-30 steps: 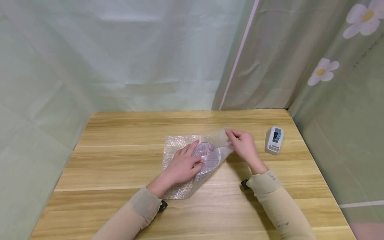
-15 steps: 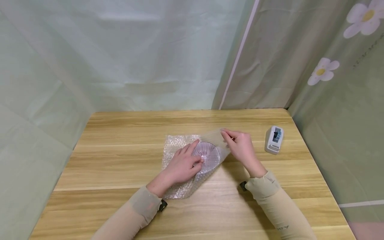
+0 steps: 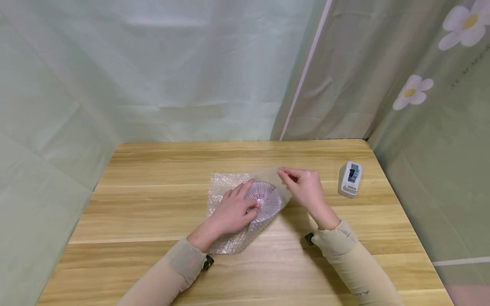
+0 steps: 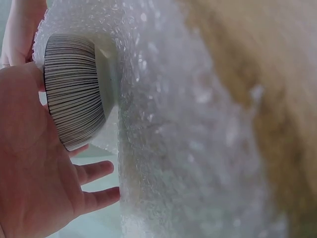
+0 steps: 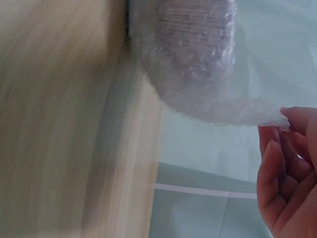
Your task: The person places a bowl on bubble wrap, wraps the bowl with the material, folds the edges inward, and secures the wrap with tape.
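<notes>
Pinching clear bubble-wrap sheet [image 3: 229, 182] in right hand [image 3: 308, 188]. Partly hiding black-striped round bowl [image 4: 74, 91] with splayed left hand [image 3: 232, 211]. Note grey-white plastic tape dispenser [image 3: 349, 182] farther right.

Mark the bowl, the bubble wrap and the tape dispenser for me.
Bowl [image 4: 75, 91], left wrist view: its striped outer wall.
Bubble wrap [image 4: 168, 109], left wrist view: middle of the sheet.
Tape dispenser [image 3: 350, 179], head view: middle of its top.
</notes>
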Tool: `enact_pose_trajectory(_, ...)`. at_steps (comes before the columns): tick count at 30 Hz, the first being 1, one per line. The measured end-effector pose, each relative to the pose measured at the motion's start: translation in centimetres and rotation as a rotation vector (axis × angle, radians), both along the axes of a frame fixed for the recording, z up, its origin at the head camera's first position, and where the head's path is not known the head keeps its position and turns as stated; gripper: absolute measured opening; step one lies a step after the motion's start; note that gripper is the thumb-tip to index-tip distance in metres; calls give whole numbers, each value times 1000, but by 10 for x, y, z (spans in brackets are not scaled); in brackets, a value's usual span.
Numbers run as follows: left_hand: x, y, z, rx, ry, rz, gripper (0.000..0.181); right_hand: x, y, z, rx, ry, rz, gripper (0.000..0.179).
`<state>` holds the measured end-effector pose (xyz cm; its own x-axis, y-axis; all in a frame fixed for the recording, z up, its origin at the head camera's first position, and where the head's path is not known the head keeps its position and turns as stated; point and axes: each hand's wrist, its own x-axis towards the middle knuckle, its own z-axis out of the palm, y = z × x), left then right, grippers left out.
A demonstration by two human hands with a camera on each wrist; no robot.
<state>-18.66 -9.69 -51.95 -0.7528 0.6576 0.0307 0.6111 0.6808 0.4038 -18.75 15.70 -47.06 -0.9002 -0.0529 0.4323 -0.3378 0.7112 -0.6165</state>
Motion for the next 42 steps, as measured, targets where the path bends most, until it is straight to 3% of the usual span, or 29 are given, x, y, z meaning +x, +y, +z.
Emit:
enact_pose_trajectory(6,0,0,0,13,-6,6,35,3,-6,2,31,28,24,20)
enact_pose_trajectory(14,1,-1,0,16,-8,10,35,7,-13,4,-5,-24,68,19)
enact_pose_trajectory(28,0,-2,-2,20,3,2,36,10,-23,1,24,-94,154,14)
enact_pose_trajectory(36,0,-1,-2,18,-5,5,37,11,-28,-8,159,-129,279,16)
enact_pose_trajectory(42,-2,-1,-2,18,-12,6,39,13,-32,-14,218,-113,303,15)
